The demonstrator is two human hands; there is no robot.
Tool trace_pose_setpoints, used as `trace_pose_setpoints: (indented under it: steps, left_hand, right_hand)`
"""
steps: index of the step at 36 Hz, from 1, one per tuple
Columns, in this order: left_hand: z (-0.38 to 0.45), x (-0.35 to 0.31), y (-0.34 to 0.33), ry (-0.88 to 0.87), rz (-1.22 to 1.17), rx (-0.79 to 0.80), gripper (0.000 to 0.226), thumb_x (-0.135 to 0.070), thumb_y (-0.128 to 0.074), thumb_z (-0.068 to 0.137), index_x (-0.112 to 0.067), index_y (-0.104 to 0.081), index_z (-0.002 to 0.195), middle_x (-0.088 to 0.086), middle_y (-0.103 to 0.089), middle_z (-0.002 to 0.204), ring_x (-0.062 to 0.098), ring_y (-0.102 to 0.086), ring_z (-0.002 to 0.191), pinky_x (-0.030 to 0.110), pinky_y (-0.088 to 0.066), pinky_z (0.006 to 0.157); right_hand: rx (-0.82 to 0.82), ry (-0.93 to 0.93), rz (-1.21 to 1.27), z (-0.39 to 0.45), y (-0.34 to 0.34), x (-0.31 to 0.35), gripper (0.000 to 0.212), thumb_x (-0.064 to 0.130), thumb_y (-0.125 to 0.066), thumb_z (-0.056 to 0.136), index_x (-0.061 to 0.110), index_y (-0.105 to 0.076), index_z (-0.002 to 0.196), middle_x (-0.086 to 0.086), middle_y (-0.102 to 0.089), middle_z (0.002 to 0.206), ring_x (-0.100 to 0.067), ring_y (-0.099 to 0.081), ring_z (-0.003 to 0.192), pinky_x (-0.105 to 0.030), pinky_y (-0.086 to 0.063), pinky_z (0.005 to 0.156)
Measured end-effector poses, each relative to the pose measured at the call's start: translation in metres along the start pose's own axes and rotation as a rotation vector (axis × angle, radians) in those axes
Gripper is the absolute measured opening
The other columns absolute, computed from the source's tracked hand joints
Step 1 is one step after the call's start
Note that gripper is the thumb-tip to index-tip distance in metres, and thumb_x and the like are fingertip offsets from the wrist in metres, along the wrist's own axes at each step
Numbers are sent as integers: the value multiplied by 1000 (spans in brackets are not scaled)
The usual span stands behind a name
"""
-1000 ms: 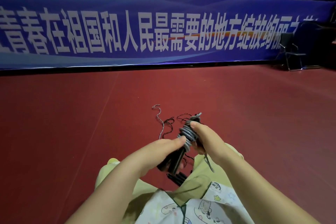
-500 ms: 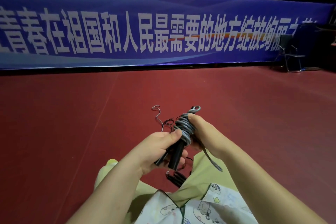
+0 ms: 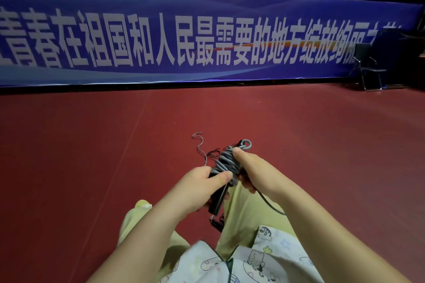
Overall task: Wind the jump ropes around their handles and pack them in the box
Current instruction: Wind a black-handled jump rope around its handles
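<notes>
I am judging that the grey coils [image 3: 224, 163] could be slipping off the black handles [image 3: 217, 201] if the loose tail [image 3: 271, 205] is going slack. My left hand [image 3: 202, 187] is clasping the handles, thumb pressing the coils; my right hand [image 3: 249, 169] is gripping the bundle above my lap. No box is showing.

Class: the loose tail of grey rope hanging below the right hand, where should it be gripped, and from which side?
Grip the loose tail just below the right hand, coming from the right: it hangs free there, while the left hand holds the black handles.
</notes>
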State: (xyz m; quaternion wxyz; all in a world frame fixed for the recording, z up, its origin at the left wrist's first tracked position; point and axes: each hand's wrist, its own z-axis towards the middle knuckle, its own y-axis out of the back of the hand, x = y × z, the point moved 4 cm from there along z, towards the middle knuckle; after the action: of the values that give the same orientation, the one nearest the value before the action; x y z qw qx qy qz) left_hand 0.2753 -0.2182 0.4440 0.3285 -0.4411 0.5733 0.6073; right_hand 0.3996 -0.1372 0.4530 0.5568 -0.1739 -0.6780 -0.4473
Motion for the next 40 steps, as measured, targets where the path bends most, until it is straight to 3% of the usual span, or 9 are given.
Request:
trace_pose_setpoints:
  steps: [2, 5, 7, 10, 16, 19, 24, 33, 40]
  left_hand:
    - [-3, -4, -4, 18, -166, 105, 30, -46, -62, 85, -16, -66, 84, 3, -72, 73, 27, -69, 72, 43, -55, 78]
    - [-10, -8, -14, 134, -525, 319, 51, -58, -55, 81, -10, -71, 84, 9, -67, 72, 23, -64, 62, 33, -50, 66]
    - [-11, -6, -19, 202, -701, 430, 72, -69, -37, 75, -8, -75, 81, 10, -63, 69, 23, -61, 58, 32, -47, 62]
    - [-11, -4, -20, 254, -818, 491, 82, -78, -32, 68, -9, -74, 76, 4, -53, 58, 17, -51, 48, 26, -39, 54]
    - [-11, -2, -14, 287, -764, 475, 78, -81, -30, 67, -15, -72, 65, -1, -43, 52, 13, -42, 41, 22, -34, 47]
    - [-9, 3, -11, 267, -716, 397, 76, -80, -32, 67, -14, -68, 71, 0, -43, 54, 14, -41, 42, 23, -34, 47]
    - [-4, 5, -8, 198, -615, 260, 69, -74, -33, 72, -11, -60, 81, 4, -44, 56, 15, -43, 43, 21, -34, 45]
    - [-1, 8, -6, 142, -459, 129, 77, -75, -43, 61, -5, -59, 90, 3, -53, 56, 16, -48, 46, 22, -40, 45]
    - [2, 11, -2, 105, -401, 95, 59, -65, -49, 72, -9, -61, 87, 3, -60, 63, 17, -52, 53, 26, -41, 51]
  right_hand:
    - [-11, 62, 49, 0, 1, 4, 42, 51, -37, 92, 16, -46, 70, 2, -40, 53, -13, -32, 47, -32, -26, 51]
    - [17, 129, 163, -1, -3, 7, 41, 50, -38, 84, 12, -52, 76, 0, -45, 52, -14, -37, 47, -31, -27, 49]
    - [45, 156, 245, -1, -7, 11, 36, 47, -37, 83, 18, -55, 72, 2, -45, 52, -13, -38, 46, -29, -26, 48]
    - [79, 159, 262, 1, -13, 14, 36, 50, -38, 81, 27, -58, 62, 7, -45, 52, -13, -38, 48, -30, -26, 50]
    - [162, 99, 103, 1, -16, 14, 48, 60, -31, 85, 23, -52, 63, -3, -50, 56, -17, -39, 51, -31, -32, 50]
    - [155, 54, 14, 0, -16, 13, 54, 66, -29, 88, 23, -54, 68, -6, -50, 64, -16, -41, 52, -31, -38, 52]
    - [164, 13, -39, -5, -12, 11, 56, 51, -21, 103, 19, -54, 71, 2, -50, 61, -11, -40, 49, -28, -38, 52]
    - [131, -66, -59, -1, -8, 0, 62, 62, -27, 97, 17, -59, 71, 0, -51, 58, -17, -45, 48, -30, -37, 55]
    - [60, -7, -27, -2, -3, -2, 54, 58, -39, 98, 16, -64, 74, -2, -57, 59, -20, -46, 53, -32, -34, 57]
